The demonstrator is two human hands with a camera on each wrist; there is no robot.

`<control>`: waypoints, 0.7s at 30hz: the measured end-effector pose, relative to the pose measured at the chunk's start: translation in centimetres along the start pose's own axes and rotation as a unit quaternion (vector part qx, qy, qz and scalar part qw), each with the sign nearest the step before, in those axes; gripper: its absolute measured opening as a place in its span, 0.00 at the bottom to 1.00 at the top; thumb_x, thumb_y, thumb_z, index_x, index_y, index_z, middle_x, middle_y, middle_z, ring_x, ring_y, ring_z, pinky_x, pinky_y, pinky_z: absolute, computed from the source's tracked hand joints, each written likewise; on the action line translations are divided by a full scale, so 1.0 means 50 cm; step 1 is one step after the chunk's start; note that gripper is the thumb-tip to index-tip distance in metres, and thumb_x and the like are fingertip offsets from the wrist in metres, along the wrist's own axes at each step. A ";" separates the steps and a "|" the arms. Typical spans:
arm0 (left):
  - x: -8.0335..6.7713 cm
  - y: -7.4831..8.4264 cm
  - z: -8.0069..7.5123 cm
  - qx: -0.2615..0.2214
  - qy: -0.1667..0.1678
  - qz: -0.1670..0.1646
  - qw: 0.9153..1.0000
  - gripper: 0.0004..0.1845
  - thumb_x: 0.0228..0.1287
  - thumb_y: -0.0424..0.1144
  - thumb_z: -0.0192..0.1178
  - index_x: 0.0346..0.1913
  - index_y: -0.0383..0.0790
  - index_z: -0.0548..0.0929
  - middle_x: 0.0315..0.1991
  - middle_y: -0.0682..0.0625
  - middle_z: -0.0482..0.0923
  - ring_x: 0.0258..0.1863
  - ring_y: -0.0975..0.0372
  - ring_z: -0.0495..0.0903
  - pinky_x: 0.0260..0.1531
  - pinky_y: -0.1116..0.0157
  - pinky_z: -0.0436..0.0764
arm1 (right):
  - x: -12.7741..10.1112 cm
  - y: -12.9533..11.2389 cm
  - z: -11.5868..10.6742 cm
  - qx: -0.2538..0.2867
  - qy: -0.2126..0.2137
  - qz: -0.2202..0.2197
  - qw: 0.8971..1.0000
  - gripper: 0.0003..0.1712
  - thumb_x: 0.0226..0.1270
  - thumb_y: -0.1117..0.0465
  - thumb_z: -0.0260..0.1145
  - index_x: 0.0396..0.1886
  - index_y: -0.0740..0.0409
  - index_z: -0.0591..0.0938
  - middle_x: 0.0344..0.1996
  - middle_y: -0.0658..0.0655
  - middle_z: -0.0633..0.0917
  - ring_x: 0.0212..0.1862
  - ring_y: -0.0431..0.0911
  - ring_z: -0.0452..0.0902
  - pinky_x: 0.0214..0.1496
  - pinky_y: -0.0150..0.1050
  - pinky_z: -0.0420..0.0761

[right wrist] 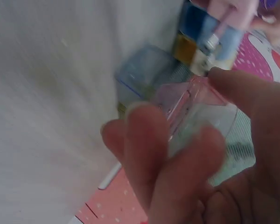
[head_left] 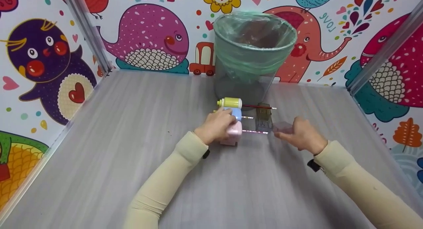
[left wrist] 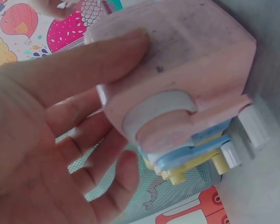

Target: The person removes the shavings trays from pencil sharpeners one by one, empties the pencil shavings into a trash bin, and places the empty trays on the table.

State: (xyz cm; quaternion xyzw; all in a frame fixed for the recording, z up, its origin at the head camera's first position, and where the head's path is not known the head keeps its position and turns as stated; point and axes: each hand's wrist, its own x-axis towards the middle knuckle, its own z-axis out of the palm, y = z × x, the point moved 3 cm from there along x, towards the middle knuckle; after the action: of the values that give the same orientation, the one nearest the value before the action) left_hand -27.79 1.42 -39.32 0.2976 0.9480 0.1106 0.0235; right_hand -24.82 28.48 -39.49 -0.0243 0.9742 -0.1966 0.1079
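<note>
My left hand (head_left: 214, 126) grips the pink crank pencil sharpener (head_left: 235, 130), its thumb lying across the sharpener's body in the left wrist view. Beside it, in a row, are a blue sharpener (head_left: 237, 113) and a yellow sharpener (head_left: 232, 102). One pencil sticks out of each to the right: a dark red pencil (head_left: 257, 106), a patterned pencil (head_left: 248, 117) and a pink pencil (head_left: 255, 132). My right hand (head_left: 304, 134) pinches a clear pink shavings drawer (right wrist: 207, 98) between thumb and fingers, to the right of the sharpeners.
Clear tinted shavings drawers (head_left: 264, 118) lie on the grey table (head_left: 158, 123) near the pencil ends. Behind the sharpeners stands a mesh waste bin (head_left: 243, 87) with a green bag (head_left: 249, 62) over its rim. Cartoon-printed panels (head_left: 155, 40) enclose the table.
</note>
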 end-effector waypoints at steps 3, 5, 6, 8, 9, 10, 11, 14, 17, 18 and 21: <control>0.001 0.001 -0.001 0.000 -0.005 -0.003 1.000 0.24 0.54 0.35 0.74 0.56 0.44 0.84 0.59 0.47 0.77 0.60 0.52 0.73 0.53 0.50 0.82 | 0.000 -0.001 0.027 -0.007 -0.019 0.007 1.000 0.41 0.62 0.40 0.70 0.52 0.74 0.69 0.26 0.60 0.74 0.18 0.45 0.73 0.20 0.35 0.74; 0.002 0.002 -0.001 -0.003 -0.010 -0.007 1.000 0.24 0.56 0.36 0.74 0.57 0.44 0.84 0.59 0.47 0.77 0.60 0.52 0.73 0.55 0.50 0.82 | 0.001 -0.003 0.043 -0.017 -0.023 0.004 1.000 0.39 0.61 0.40 0.70 0.49 0.73 0.71 0.24 0.58 0.73 0.19 0.46 0.72 0.20 0.36 0.72; 0.002 0.002 -0.001 -0.005 -0.012 -0.009 1.000 0.24 0.56 0.36 0.73 0.58 0.44 0.84 0.60 0.47 0.77 0.61 0.52 0.73 0.55 0.50 0.81 | 0.001 -0.004 0.050 -0.023 -0.022 0.001 1.000 0.39 0.61 0.40 0.71 0.48 0.72 0.72 0.24 0.58 0.73 0.20 0.46 0.72 0.21 0.36 0.71; 0.002 0.003 -0.001 -0.009 -0.017 -0.014 1.000 0.24 0.58 0.37 0.73 0.59 0.44 0.83 0.61 0.47 0.77 0.61 0.52 0.72 0.57 0.50 0.80 | 0.003 -0.008 0.061 -0.033 -0.015 -0.004 0.999 0.38 0.60 0.39 0.71 0.46 0.72 0.74 0.24 0.58 0.73 0.22 0.47 0.72 0.23 0.37 0.70; 0.002 0.003 -0.001 -0.010 -0.018 -0.016 1.000 0.24 0.58 0.37 0.72 0.59 0.44 0.83 0.62 0.47 0.76 0.62 0.52 0.72 0.58 0.50 0.80 | 0.004 -0.010 0.066 -0.037 -0.011 -0.009 0.999 0.38 0.59 0.39 0.72 0.46 0.72 0.74 0.24 0.57 0.74 0.24 0.47 0.72 0.23 0.37 0.70; 0.002 0.003 -0.001 -0.012 -0.020 -0.019 1.000 0.24 0.58 0.37 0.72 0.60 0.44 0.83 0.62 0.47 0.76 0.62 0.52 0.72 0.59 0.49 0.79 | 0.005 -0.012 0.070 -0.045 -0.003 -0.016 0.999 0.38 0.58 0.39 0.72 0.44 0.72 0.75 0.23 0.57 0.74 0.25 0.47 0.72 0.24 0.37 0.69; 0.001 0.003 -0.001 -0.015 -0.022 -0.021 0.999 0.25 0.58 0.37 0.72 0.60 0.44 0.83 0.63 0.47 0.76 0.63 0.52 0.71 0.60 0.49 0.78 | 0.006 -0.015 0.074 -0.051 0.003 -0.022 0.998 0.38 0.57 0.39 0.73 0.44 0.71 0.76 0.23 0.57 0.74 0.25 0.47 0.71 0.24 0.37 0.69; 0.001 0.002 0.000 -0.012 -0.018 -0.020 1.000 0.25 0.58 0.37 0.73 0.59 0.44 0.83 0.61 0.47 0.76 0.63 0.51 0.71 0.59 0.49 0.79 | 0.008 -0.021 0.084 -0.065 0.025 -0.038 0.997 0.35 0.54 0.39 0.75 0.36 0.68 0.77 0.20 0.54 0.72 0.23 0.46 0.69 0.22 0.36 0.65; 0.001 0.001 0.000 -0.001 -0.008 -0.010 1.000 0.24 0.55 0.37 0.74 0.57 0.44 0.84 0.58 0.47 0.77 0.61 0.51 0.73 0.55 0.49 0.82 | 0.011 -0.025 0.094 -0.077 0.038 -0.039 0.996 0.32 0.51 0.38 0.77 0.27 0.63 0.76 0.18 0.52 0.69 0.21 0.44 0.67 0.21 0.36 0.62; 0.001 0.001 0.001 0.006 -0.004 -0.005 1.000 0.23 0.55 0.37 0.74 0.56 0.44 0.85 0.56 0.47 0.78 0.60 0.51 0.74 0.53 0.49 0.83 | 0.012 -0.027 0.097 -0.080 0.041 -0.036 0.995 0.32 0.50 0.37 0.77 0.24 0.61 0.76 0.18 0.51 0.69 0.21 0.44 0.66 0.21 0.36 0.61; 0.000 -0.001 0.000 0.013 0.003 0.001 1.000 0.23 0.53 0.38 0.76 0.54 0.44 0.85 0.55 0.47 0.78 0.59 0.51 0.74 0.51 0.49 0.84 | 0.017 -0.034 0.104 -0.088 0.044 -0.032 0.995 0.33 0.48 0.35 0.77 0.20 0.58 0.75 0.17 0.51 0.68 0.21 0.44 0.66 0.20 0.36 0.62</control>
State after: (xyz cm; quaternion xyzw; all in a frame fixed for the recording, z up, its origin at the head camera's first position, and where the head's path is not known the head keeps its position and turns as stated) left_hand -27.81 1.39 -39.35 0.2982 0.9492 0.0989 0.0171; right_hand -24.48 24.89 -43.69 -0.0557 0.9904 -0.1139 0.0556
